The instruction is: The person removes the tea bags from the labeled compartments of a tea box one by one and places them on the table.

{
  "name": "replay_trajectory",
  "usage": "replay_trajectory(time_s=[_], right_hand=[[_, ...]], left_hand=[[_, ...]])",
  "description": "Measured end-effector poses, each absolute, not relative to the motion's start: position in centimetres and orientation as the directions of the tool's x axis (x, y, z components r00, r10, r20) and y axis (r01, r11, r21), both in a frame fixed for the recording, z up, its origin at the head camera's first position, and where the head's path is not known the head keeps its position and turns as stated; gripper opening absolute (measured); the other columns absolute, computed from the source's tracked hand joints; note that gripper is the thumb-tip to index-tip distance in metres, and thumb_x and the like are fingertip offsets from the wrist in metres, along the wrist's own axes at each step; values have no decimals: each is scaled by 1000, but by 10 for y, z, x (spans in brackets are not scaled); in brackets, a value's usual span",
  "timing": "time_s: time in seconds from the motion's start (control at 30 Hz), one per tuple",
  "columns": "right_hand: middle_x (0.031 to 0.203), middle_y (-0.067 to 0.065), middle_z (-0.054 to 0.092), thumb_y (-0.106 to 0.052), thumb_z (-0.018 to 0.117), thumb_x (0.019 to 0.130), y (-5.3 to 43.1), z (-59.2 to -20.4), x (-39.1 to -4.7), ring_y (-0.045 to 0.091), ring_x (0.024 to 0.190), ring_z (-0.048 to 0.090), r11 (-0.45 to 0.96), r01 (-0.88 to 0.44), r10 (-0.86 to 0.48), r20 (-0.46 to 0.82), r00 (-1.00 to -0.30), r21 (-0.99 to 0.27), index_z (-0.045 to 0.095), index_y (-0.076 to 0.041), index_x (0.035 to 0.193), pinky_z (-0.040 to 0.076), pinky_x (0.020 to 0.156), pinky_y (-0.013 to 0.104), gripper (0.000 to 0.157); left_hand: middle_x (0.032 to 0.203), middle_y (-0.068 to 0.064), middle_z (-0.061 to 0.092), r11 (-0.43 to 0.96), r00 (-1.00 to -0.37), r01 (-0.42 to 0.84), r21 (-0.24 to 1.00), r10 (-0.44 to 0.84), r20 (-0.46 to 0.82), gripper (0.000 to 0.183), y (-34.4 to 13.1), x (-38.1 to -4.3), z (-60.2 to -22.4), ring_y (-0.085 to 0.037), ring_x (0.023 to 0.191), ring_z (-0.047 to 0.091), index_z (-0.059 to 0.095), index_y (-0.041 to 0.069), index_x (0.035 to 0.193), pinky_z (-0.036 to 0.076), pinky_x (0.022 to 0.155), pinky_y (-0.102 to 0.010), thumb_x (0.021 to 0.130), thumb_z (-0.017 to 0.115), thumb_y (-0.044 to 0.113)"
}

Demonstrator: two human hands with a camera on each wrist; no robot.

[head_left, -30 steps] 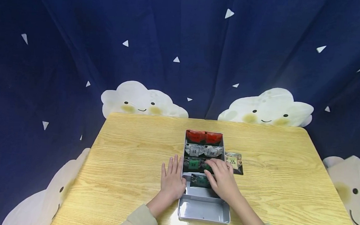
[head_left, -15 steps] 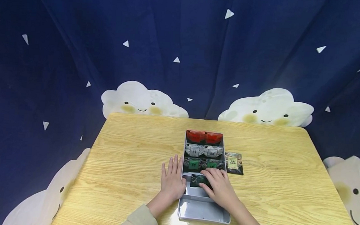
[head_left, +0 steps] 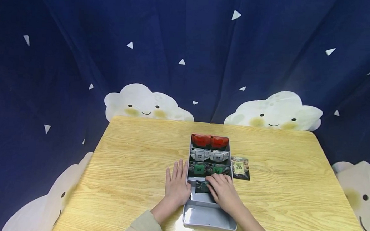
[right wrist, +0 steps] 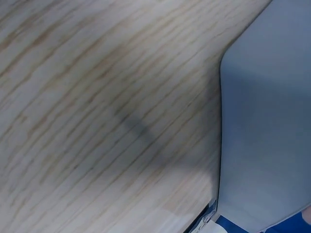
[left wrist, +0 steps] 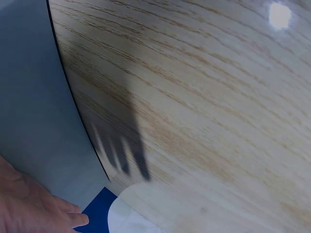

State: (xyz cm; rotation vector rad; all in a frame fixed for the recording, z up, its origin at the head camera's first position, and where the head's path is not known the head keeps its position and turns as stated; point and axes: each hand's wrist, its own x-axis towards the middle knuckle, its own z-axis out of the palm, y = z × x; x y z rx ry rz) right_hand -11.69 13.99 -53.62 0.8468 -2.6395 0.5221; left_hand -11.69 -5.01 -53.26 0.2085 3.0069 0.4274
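A long grey divided box (head_left: 210, 215) stands in the middle of the wooden table. My left hand (head_left: 177, 188) lies along its left side, fingers straight and thumb at the rim. A dark green packet (head_left: 202, 187) leans in the second compartment from the front. My right hand (head_left: 226, 193) pinches this packet at its right part, which the fingers hide. Behind it are two packets with green labels (head_left: 198, 168), two silvery white packets (head_left: 199, 155) and two red packets (head_left: 200, 141), in rows. In the left wrist view, part of the left hand shows at the lower left.
One flat packet with a pale yellow label (head_left: 239, 167) lies on the table (head_left: 282, 194) against the box's right side. The box's front compartment holds nothing. A dark blue curtain (head_left: 190, 40) with white clouds hangs behind the table.
My right hand has moved from over the right green-label packet toward me onto the dark green packet, and its fingers have drawn together. My left hand has stayed still.
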Motion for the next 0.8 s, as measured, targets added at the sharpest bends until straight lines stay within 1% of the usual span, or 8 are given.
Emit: replay_trajectory(time_s=[0.23,0.47,0.63,0.8], right_hand=[[90,-7,57,-17,62,84,139,-537,-118,14,83,53,759,-604,-490,400,-775,-242,64,-16,100,39,80,39,16],[88,-6,57,-12,63,83,139,-536,-118,15,81,53,754,-612,-491,412,-767,-239,63,-15,97,39,79,39,14],[89,-6,57,-12,61,84,138,-532,-117,15,81,52,759,-611,-492,416,-765,-226,62,-16,97,38,80,38,14],[90,-5,56,-4,60,78,139,-525,-116,16,81,51,763,-604,-490,403,-773,-230,60,-15,98,38,79,38,23]], left_hand=[[152,-13,12,948,-987,121,293,148,-70,71,-50,-117,-534,-31,139,9,13,9,147,2,108,-53,85,44,26],[152,-14,14,947,-987,122,298,147,-60,71,-50,-117,-535,-32,138,10,15,9,147,3,108,-53,85,45,26],[152,-13,12,949,-987,125,289,149,-62,71,-50,-116,-535,-31,139,9,13,9,147,3,108,-53,86,44,27],[152,-13,11,952,-987,124,280,147,-64,71,-50,-116,-534,-31,139,9,12,10,148,3,108,-53,86,44,28]])
